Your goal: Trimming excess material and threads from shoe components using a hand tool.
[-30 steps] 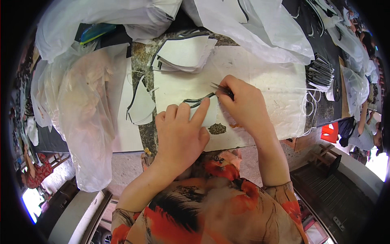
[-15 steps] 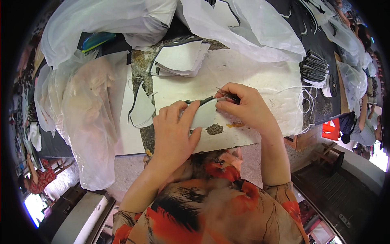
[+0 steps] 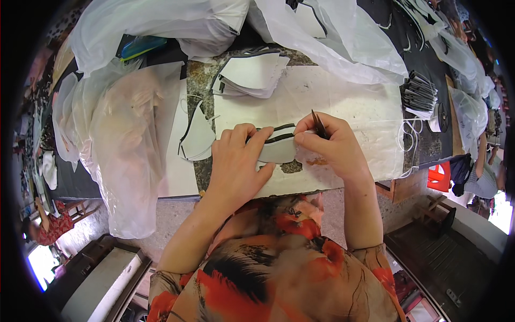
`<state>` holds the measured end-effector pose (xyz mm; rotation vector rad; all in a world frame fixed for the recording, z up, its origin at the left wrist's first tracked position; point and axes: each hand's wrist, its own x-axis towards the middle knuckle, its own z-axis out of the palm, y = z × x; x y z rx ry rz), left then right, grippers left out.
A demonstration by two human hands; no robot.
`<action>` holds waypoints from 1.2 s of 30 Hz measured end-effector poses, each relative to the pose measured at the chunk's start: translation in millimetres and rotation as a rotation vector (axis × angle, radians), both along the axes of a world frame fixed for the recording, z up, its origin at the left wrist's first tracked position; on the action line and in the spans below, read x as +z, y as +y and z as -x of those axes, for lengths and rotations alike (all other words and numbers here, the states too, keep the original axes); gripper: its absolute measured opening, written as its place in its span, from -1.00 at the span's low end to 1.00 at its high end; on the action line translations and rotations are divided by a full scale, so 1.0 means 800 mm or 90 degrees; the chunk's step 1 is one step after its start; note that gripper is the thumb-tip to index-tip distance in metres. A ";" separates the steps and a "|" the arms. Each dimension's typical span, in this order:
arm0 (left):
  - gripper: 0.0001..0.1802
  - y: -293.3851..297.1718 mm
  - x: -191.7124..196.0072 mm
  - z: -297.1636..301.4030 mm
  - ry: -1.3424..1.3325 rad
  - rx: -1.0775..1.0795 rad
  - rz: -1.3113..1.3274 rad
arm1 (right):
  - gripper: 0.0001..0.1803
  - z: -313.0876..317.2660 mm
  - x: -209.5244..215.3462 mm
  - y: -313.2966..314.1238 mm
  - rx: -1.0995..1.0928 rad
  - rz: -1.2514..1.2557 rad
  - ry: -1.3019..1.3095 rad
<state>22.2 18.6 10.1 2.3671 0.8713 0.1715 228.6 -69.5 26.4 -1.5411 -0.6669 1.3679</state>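
A pale curved fabric piece (image 3: pixel 279 152) with black edging lies on the white work sheet, a second black-edged layer (image 3: pixel 284 127) just beyond it. My left hand (image 3: pixel 236 153) presses on its left end, fingers spread and thumb apart near the lower edge. At the right end, my right hand (image 3: pixel 328 140) is closed, thumb and forefinger pinching the black edging. A dark pointed hand tool (image 3: pixel 319 124), snips or tweezers, sits in the same hand with its tip up. To the left lies another pale black-trimmed piece (image 3: pixel 199 137) with thin cords.
Beyond my hands is a stack of pale black-edged pieces (image 3: pixel 252 72). White plastic bags (image 3: pixel 129 123) cover the left side, and more plastic (image 3: pixel 332 37) lies at the back. On the right are bundled black-edged pieces (image 3: pixel 419 92) and a looped white cord (image 3: pixel 410 134).
The tool in my right hand has swung from pointing left to pointing up. The black edges under my hands now show as two separated strips. The whole view has shifted slightly.
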 end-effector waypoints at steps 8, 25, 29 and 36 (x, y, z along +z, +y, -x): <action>-0.41 0.017 0.036 -0.005 -0.135 -0.020 0.039 | -0.87 0.002 0.002 -0.009 0.002 0.002 -0.009; -0.69 0.035 0.051 -0.023 0.005 0.029 0.402 | -0.86 -0.010 0.013 -0.017 0.109 0.015 -0.116; -0.70 0.032 0.046 -0.024 -0.012 0.015 0.371 | -0.86 -0.007 0.018 -0.020 0.104 0.005 -0.149; -0.72 0.030 0.042 -0.021 -0.014 0.012 0.381 | -0.88 -0.002 0.012 -0.023 0.083 -0.017 -0.184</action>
